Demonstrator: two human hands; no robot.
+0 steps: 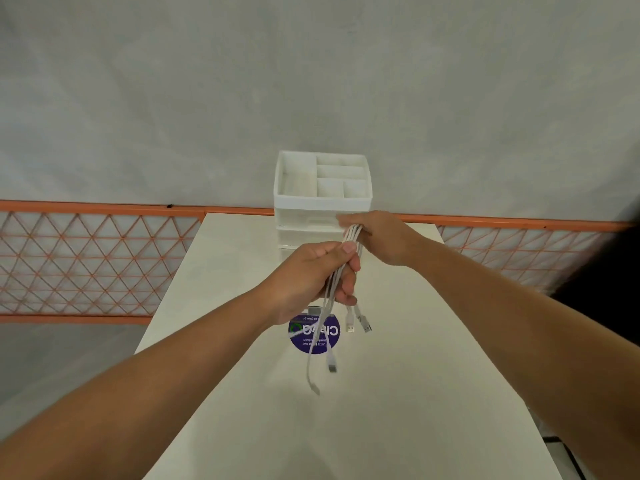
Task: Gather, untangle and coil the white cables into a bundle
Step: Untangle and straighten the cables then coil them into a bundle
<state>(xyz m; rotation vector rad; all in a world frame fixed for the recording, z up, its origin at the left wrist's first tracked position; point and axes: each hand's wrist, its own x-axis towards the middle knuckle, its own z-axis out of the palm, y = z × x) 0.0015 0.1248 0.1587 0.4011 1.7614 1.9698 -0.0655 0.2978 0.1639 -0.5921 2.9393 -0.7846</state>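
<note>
Above a white table (398, 393), a left hand (311, 275) closes its fingers around a bunch of white cables (349, 251), the plugs dangling below. The right hand (377, 237) grips the bunch's upper end, beside a white drawer organizer (322, 202).

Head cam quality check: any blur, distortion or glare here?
Head view: dangling ends of the white cables smear with motion blur; wide-angle lens bends the orange lattice railing and stretches both forearms; lighting soft, no glare on the white table.
</note>
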